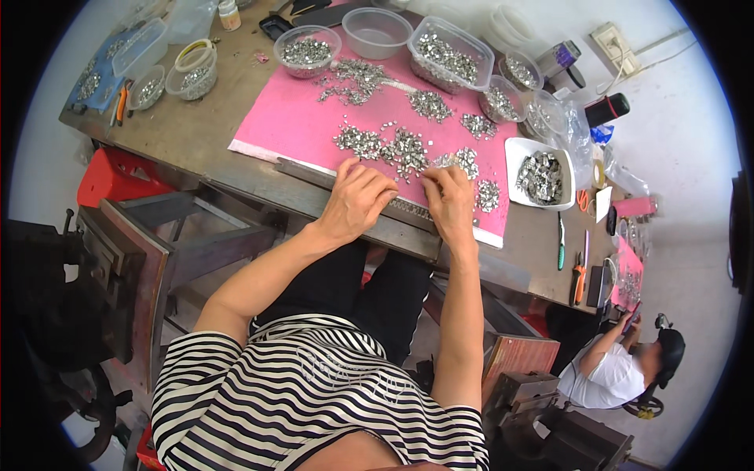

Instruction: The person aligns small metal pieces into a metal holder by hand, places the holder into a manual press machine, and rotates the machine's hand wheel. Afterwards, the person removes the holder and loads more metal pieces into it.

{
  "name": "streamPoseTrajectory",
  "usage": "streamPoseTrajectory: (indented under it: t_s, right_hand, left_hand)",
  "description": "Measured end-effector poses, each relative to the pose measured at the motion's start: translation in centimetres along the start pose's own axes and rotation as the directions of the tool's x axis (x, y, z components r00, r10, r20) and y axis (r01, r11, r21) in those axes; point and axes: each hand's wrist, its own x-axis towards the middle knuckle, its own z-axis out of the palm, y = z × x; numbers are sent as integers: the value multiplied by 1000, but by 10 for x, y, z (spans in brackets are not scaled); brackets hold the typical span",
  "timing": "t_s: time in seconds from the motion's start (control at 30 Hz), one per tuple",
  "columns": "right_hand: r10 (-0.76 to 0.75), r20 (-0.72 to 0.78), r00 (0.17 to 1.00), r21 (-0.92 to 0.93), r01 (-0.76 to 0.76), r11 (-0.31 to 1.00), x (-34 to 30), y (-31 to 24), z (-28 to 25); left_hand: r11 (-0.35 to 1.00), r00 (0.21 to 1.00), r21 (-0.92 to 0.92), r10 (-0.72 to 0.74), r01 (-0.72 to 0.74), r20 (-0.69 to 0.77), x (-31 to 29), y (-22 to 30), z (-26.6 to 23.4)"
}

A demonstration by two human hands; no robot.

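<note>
My left hand (355, 198) is at the front edge of the pink mat (275, 110), its fingers curled in and pressed together. My right hand (452, 199) is beside it, fingertips bent down in a pinch. What either hand's fingers hold is too small or hidden to name. Between the hands runs a long dark metal bar (306, 173) along the table edge, with a row of small pieces (410, 209) on it. Just beyond my fingers lie heaps of small shiny metal pieces (406, 151), and a smaller heap (487, 196) sits right of my right hand.
Clear plastic tubs (377, 35) and a white dish (514, 169) of metal pieces stand around the mat. Right of it lie green-handled tweezers or pliers (561, 243) and orange-handled pliers (579, 284). A red stool (118, 177) stands left; another person (613, 369) sits at the right.
</note>
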Motion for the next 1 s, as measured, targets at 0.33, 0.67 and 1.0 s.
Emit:
streamPoseTrajectory:
  t_s: [0.33,0.67,1.0]
  right_hand:
    - [-12,22,1000,-55,13,998,-1,-2,2]
    - [32,-15,999,-27,-32,999,-53,-18,-22]
    - [180,-65,981,174,-167,971,-62,-17,-19]
  left_hand:
    - [999,1000,-36,14,-14,2,-2,-2,-2]
    - [998,1000,-63,14,-15,-18,1,-1,-3]
    - [988,998,140,-62,64,-21,-18,-30,-83]
